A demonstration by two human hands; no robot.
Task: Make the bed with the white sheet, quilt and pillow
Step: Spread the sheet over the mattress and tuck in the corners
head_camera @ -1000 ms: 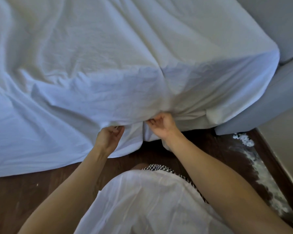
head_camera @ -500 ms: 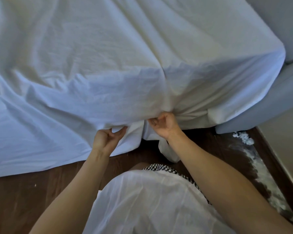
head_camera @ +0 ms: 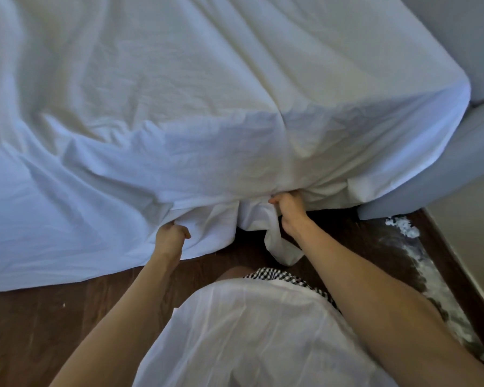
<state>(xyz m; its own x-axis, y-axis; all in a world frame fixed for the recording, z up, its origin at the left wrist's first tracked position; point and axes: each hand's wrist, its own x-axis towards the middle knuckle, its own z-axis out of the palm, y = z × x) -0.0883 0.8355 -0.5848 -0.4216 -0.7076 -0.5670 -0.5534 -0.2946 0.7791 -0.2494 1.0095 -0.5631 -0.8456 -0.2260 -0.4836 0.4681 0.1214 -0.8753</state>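
The white sheet [head_camera: 207, 113] lies wrinkled over the mattress and hangs down the near side to the floor. My left hand [head_camera: 171, 236] is closed on a fold of the hanging sheet, low at the bed's side. My right hand [head_camera: 289, 205] grips the sheet's lower edge under the mattress corner, fingertips tucked out of sight. A loose tail of sheet [head_camera: 280, 247] dangles to the floor between my hands. No quilt or pillow is in view.
A dark wooden floor [head_camera: 39, 325] runs along the bed's near side. A grey bed frame [head_camera: 436, 174] stands at the right, with white fluff [head_camera: 403, 227] strewn along the wall's base. My white top fills the lower middle.
My left hand has slid down and left, gathering more of the hanging sheet. The right hand stays at the mattress edge, and the loose tail beneath it hangs lower.
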